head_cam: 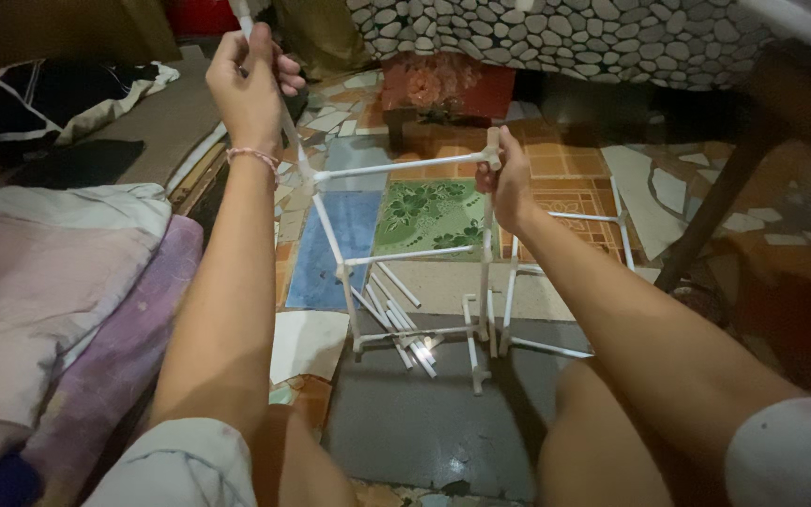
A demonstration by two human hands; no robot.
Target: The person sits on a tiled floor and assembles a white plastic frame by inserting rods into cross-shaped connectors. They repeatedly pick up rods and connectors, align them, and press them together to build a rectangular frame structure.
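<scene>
We are sitting over a floor of broken, patchwork tiles, with a pebble-patterned cloth hanging at the far side and rumpled bedding lying on the left. Between our knees a white rod frame is standing on the tiles, its feet resting near a small heap of loose white rods. Our left hand is reaching up high and far, its fingers pinching an upright rod that is rising from the frame's left corner, probably so that the rod stays straight in its joint. Our right hand is closing around the corner connector on the right, bracing that end of the top crossbar so the frame is not tipping.
</scene>
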